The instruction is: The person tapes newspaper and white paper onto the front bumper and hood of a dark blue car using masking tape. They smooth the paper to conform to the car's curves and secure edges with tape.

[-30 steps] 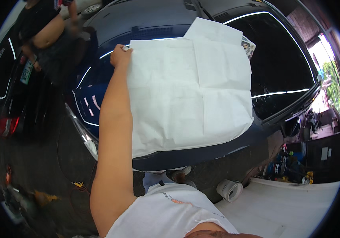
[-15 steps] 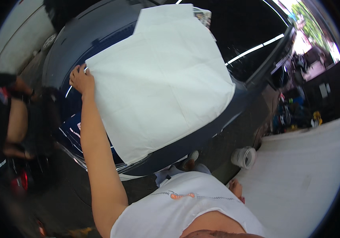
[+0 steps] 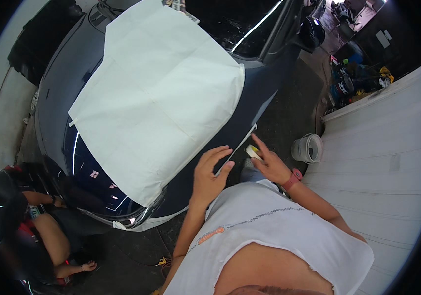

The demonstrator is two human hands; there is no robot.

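Note:
A large white sheet (image 3: 156, 93) covers part of the dark blue car hood (image 3: 65, 83). A small white tab (image 3: 72, 124) sticks out at its left corner. My left hand (image 3: 209, 174) is over the car's near side, to the right of the sheet's lower edge, thumb and fingers apart. In my right hand (image 3: 271, 167) is a roll of tape (image 3: 253, 151), pale with some yellow, gripped by thumb and fingers. A narrow white strip (image 3: 242, 141) runs from my right index fingertip toward the gap in my left hand; whether the left fingers touch it is unclear.
Another person (image 3: 48, 231) crouches at the car's front, left. A white bucket (image 3: 308, 148) stands on the floor to the right, near a white panel (image 3: 382, 142). Beyond the windshield edge a side mirror (image 3: 312, 32) juts out. A cable (image 3: 163, 260) lies on the floor.
My left hand has left the sheet's left corner and come back toward me. My right hand has risen from my side, with the tape roll in it. The view has shifted right.

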